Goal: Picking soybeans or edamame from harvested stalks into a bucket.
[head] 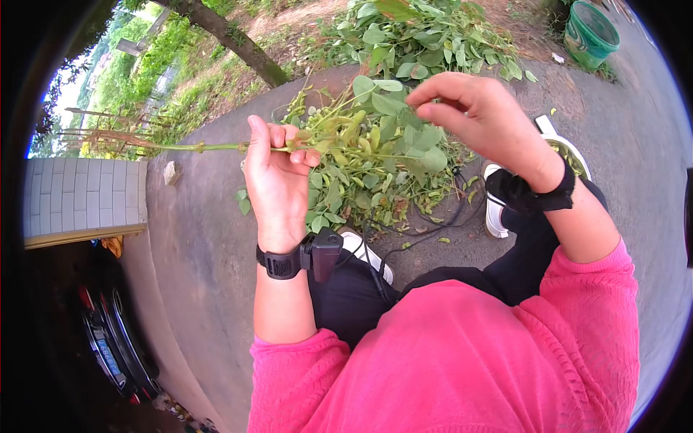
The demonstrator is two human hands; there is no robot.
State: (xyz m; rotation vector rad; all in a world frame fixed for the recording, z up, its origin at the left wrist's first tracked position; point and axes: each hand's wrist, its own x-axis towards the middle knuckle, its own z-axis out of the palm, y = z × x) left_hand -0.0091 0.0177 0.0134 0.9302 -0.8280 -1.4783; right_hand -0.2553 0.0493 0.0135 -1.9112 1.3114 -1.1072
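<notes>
My left hand point(281, 162) grips a soybean plant point(222, 147) by its green stem. Its brown root end points left, and green pods point(352, 127) and broad leaves point(387, 100) spread to the right of the fingers. My right hand point(476, 108) is raised at the leafy end with curled fingers, its thumb and fingertips beside a leaf. Whether a leaf edge is pinched there is unclear. Below the plant, a heap of loose leaves and pods point(352, 195) lies on the ground between my shoes.
More cut soybean plants point(433, 38) are piled ahead. A white-rimmed container point(575, 154) with green contents is partly hidden behind my right wrist. Black cables point(427, 230) run near my feet. A green bucket point(593, 35) stands far right; a parked car point(116, 346) is left.
</notes>
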